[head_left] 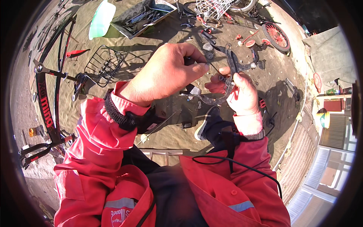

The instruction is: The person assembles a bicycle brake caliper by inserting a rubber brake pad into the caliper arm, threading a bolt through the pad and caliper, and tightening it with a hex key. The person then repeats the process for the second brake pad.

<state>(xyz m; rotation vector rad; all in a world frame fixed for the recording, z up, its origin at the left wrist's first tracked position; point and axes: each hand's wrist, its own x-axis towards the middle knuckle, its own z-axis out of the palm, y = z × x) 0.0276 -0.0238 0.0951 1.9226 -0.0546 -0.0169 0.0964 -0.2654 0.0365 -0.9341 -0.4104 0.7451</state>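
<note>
My right hand (245, 92) grips a black curved bicycle brake caliper (231, 62) with its thumb in front and its fingers behind. The caliper's arms arch open toward the left, with bolts near the middle. Just left of it, my left hand (164, 72) is closed, thumb and forefinger pinched together. A thin dark rod (214, 68) runs from that pinch toward the caliper's middle; its kind is too small to tell. Most of the left fingers are hidden behind the back of the hand.
A bicycle frame (46, 102) stands at the left beside a black wire rack (103, 65). Farther off are a tray of tools (141, 19), a green basin (102, 19), a white wire basket (213, 8) and a red-spoked wheel (276, 36). Small parts litter the ground cloth.
</note>
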